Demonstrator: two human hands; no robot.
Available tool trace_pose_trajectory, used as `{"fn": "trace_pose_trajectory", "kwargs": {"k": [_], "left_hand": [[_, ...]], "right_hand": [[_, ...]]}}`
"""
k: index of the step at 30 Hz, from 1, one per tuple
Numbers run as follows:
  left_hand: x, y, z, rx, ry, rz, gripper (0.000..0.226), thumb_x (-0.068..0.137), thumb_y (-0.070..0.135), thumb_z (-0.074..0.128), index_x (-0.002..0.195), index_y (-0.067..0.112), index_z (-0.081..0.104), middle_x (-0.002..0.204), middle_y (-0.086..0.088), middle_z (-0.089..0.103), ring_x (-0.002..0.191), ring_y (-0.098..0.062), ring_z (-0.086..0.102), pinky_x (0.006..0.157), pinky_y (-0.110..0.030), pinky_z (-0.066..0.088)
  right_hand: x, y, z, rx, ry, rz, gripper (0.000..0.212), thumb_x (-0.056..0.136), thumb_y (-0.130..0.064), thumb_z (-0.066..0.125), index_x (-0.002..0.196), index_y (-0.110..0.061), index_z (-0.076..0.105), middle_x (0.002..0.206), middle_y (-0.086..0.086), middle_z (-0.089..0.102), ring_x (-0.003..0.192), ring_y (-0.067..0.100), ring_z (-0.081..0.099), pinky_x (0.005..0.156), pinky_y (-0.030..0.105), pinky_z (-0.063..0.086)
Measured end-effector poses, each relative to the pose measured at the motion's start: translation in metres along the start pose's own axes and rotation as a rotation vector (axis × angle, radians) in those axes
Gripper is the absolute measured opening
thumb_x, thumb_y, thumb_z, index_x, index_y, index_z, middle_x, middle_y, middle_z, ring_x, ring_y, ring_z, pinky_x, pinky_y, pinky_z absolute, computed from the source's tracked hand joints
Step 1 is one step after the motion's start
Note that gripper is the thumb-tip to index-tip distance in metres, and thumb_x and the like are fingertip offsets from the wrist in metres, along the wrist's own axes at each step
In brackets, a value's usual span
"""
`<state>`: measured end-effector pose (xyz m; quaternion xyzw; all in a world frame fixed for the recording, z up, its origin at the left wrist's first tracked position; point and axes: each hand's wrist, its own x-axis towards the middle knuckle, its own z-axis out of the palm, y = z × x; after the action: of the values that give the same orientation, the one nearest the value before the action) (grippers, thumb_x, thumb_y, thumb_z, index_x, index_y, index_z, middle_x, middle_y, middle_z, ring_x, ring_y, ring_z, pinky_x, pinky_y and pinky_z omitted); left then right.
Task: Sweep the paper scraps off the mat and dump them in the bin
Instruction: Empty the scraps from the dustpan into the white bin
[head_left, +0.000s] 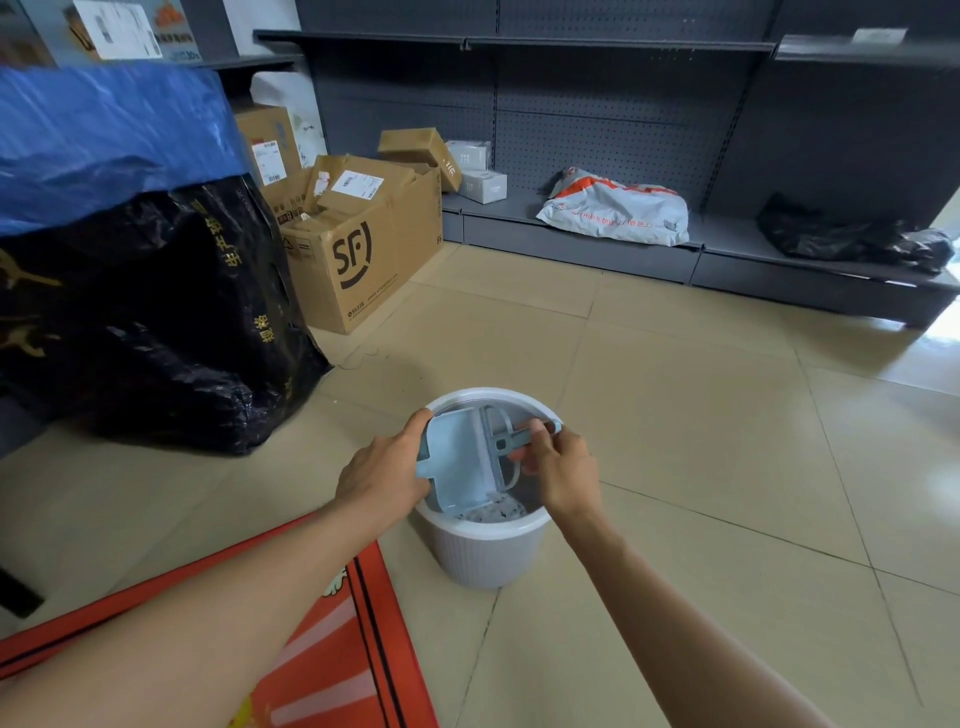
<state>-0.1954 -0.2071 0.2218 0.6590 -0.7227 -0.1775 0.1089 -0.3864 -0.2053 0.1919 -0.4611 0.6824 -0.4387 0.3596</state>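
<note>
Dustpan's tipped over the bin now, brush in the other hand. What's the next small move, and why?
Probably draw the brush down the dustpan once more: the left hand holds it tilted into the bin, scraps lie below its lip, and the right hand has the brush against it.

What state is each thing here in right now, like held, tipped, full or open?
Pale blue plastic dustpan: tipped over the bin, held by left hand.
Small blue hand brush: gripped by right hand, against the dustpan.
White ribbed plastic bin: upright, paper scraps inside.
Red floor mat: flat.
Brown cardboard box: open, full.
</note>
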Motion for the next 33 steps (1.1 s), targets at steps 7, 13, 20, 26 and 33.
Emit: {"fn": "trace_pose_trajectory", "kwargs": {"k": [7, 13, 20, 26, 33], "left_hand": [[-0.006, 0.007, -0.003, -0.008, 0.019, -0.010, 0.076, 0.078, 0.008, 0.058, 0.139, 0.037, 0.024, 0.085, 0.001, 0.052, 0.081, -0.029, 0.057, 0.064, -0.032, 0.045], [-0.011, 0.016, -0.008, -0.010, 0.025, -0.003, 0.075, 0.079, 0.010, 0.059, 0.139, 0.038, 0.022, 0.090, -0.002, 0.056, 0.082, -0.030, 0.058, 0.066, -0.034, 0.048], [-0.019, 0.025, -0.014, 0.004, 0.061, 0.000, 0.075, 0.082, 0.012, 0.059, 0.141, 0.039, 0.020, 0.092, 0.000, 0.056, 0.083, -0.029, 0.058, 0.066, -0.033, 0.046], [-0.023, 0.035, -0.019, 0.017, 0.051, -0.004, 0.077, 0.082, 0.012, 0.059, 0.142, 0.039, 0.019, 0.094, -0.002, 0.058, 0.085, -0.031, 0.059, 0.071, -0.034, 0.049], [-0.028, 0.043, -0.024, -0.005, 0.048, -0.016, 0.074, 0.084, 0.014, 0.058, 0.142, 0.035, 0.018, 0.094, -0.003, 0.059, 0.085, -0.030, 0.059, 0.072, -0.035, 0.050]], "right_hand": [[0.001, -0.008, -0.011, 0.030, 0.071, 0.005, 0.034, 0.099, -0.036, 0.042, 0.081, -0.019, 0.065, 0.079, -0.005, 0.074, 0.083, 0.022, 0.067, 0.081, 0.038, 0.053], [-0.006, -0.012, -0.020, 0.092, 0.029, 0.025, 0.031, 0.099, -0.036, 0.044, 0.076, -0.024, 0.062, 0.081, -0.004, 0.074, 0.086, 0.021, 0.067, 0.086, 0.041, 0.052], [-0.010, -0.013, -0.030, 0.117, -0.029, 0.022, 0.040, 0.099, -0.037, 0.044, 0.068, -0.024, 0.066, 0.085, -0.002, 0.076, 0.090, 0.021, 0.067, 0.090, 0.042, 0.051], [-0.013, -0.008, -0.037, 0.197, -0.059, 0.061, 0.040, 0.101, -0.032, 0.042, 0.080, -0.017, 0.073, 0.087, 0.003, 0.075, 0.084, 0.019, 0.067, 0.071, 0.024, 0.052], [-0.022, -0.009, -0.032, 0.142, -0.067, -0.018, 0.034, 0.099, -0.036, 0.044, 0.081, -0.024, 0.070, 0.086, -0.004, 0.076, 0.092, 0.017, 0.067, 0.089, 0.040, 0.051]]}}
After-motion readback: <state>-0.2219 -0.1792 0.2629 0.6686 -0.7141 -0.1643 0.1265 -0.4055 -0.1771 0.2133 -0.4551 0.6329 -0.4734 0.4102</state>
